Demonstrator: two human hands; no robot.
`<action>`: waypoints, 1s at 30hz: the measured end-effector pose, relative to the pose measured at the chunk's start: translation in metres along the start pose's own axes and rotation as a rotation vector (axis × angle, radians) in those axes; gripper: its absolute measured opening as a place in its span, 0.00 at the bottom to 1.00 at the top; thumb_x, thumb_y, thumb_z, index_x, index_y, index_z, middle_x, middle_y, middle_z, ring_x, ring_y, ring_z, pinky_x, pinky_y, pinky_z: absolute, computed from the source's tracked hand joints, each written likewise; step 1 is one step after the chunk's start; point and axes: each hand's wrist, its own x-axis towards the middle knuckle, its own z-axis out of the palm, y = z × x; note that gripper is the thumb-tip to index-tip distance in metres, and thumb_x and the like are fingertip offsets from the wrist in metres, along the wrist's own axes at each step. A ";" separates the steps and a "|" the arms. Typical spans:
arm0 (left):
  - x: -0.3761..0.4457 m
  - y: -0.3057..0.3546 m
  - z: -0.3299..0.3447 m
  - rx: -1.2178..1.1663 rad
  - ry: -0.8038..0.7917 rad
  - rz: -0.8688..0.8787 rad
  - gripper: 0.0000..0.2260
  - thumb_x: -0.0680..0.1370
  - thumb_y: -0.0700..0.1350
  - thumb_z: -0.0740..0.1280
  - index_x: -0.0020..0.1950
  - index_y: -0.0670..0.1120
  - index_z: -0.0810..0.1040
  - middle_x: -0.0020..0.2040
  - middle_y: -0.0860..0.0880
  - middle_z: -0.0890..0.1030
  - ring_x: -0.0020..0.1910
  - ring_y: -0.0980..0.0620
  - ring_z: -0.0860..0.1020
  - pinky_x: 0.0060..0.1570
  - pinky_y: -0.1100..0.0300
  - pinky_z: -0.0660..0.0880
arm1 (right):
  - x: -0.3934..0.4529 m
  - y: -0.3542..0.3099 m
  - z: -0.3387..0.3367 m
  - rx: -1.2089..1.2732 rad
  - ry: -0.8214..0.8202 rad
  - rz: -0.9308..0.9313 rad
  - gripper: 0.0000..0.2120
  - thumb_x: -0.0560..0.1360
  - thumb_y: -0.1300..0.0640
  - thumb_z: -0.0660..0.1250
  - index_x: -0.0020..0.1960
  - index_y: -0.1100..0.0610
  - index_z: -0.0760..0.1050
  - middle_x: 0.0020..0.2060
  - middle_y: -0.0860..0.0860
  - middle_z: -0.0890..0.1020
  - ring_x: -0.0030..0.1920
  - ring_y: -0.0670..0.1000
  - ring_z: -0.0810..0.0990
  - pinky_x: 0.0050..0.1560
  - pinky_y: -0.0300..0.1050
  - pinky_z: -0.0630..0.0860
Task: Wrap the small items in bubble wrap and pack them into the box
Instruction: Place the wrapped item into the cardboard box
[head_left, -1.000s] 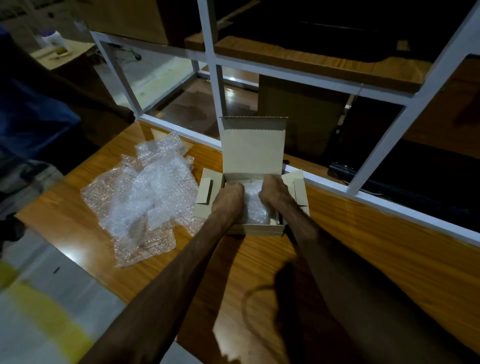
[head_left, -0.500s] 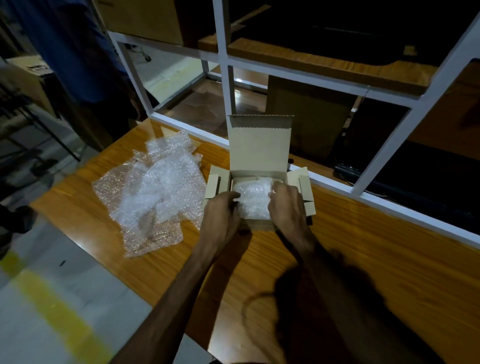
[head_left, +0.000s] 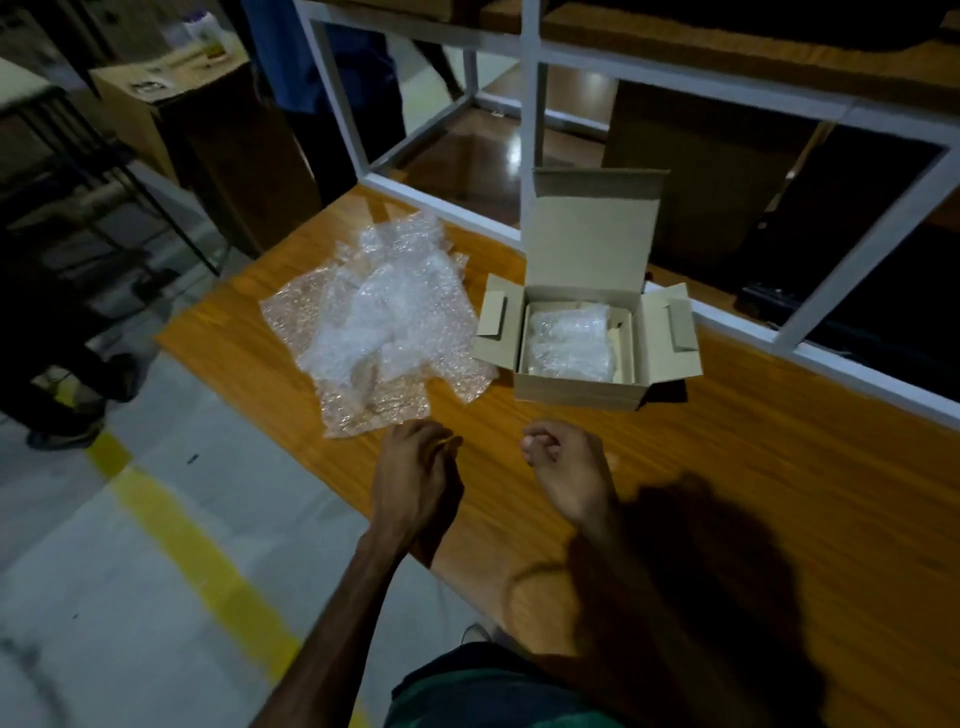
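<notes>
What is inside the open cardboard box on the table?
A bundle of bubble wrap lies inside the cardboard box, whose lid stands open. What the wrap contains cannot be seen, nor the box floor under it.

Bubble wrap (head_left: 569, 340) in the box (head_left: 579, 389) hid its contents; the bystander (head_left: 332, 67) was cut off above.

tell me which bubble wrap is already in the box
The small wrapped bundle sits inside the open box. The other bubble wrap, a loose pile of sheets, lies flat on the table left of the box.
</notes>
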 end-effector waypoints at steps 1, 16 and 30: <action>0.005 -0.007 -0.001 0.012 0.002 0.007 0.10 0.79 0.37 0.68 0.58 0.44 0.86 0.58 0.45 0.84 0.58 0.44 0.77 0.56 0.50 0.73 | -0.001 -0.006 0.004 0.004 -0.021 -0.012 0.11 0.74 0.37 0.61 0.55 0.32 0.76 0.45 0.39 0.86 0.48 0.44 0.86 0.52 0.56 0.85; 0.098 -0.031 -0.005 0.618 -0.296 0.152 0.24 0.82 0.49 0.68 0.77 0.44 0.72 0.83 0.42 0.62 0.82 0.38 0.57 0.78 0.34 0.57 | 0.019 -0.049 0.023 0.011 0.008 -0.093 0.07 0.82 0.53 0.69 0.58 0.46 0.84 0.47 0.41 0.85 0.48 0.43 0.84 0.51 0.57 0.85; 0.107 -0.028 -0.040 -0.003 -0.051 0.251 0.18 0.73 0.31 0.64 0.57 0.41 0.86 0.70 0.44 0.80 0.71 0.42 0.73 0.65 0.51 0.72 | 0.032 -0.067 0.036 -0.009 -0.040 -0.117 0.13 0.84 0.53 0.67 0.68 0.48 0.80 0.57 0.39 0.81 0.53 0.39 0.79 0.48 0.36 0.75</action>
